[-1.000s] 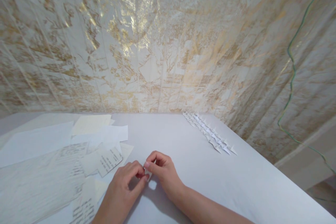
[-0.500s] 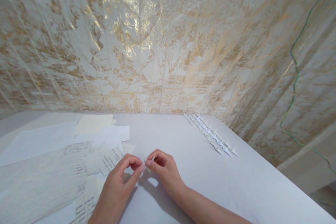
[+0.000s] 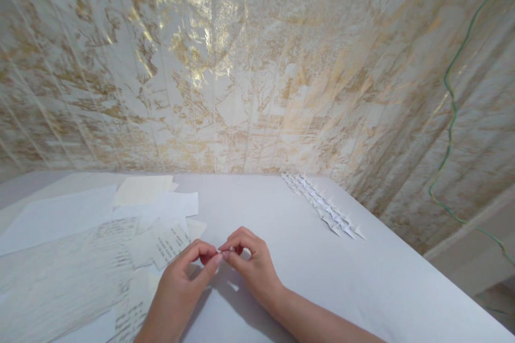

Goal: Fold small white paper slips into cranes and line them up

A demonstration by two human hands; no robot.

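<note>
Above the middle of the white table (image 3: 322,289), my left hand (image 3: 187,273) and my right hand (image 3: 251,262) meet at the fingertips. Both pinch one small folded piece of white paper (image 3: 225,251), mostly hidden by the fingers. Thumb and index finger of each hand are closed on it. To the right, rows of small white folded paper cranes (image 3: 322,204) stand on the table, apart from my hands. My left hand is close to printed paper pieces (image 3: 169,246) on the left.
Overlapping loose sheets of paper (image 3: 64,268) cover the left of the table, with a cream sheet (image 3: 142,190) behind. A wall with a gold-patterned covering (image 3: 241,91) rises at the far edge. A green-yellow wire (image 3: 451,134) hangs down the right wall.
My right fingers have turned and closed in over the folded paper, so less of it shows. The fingertips of both hands are nearer each other. The paper cranes and sheets stay put.
</note>
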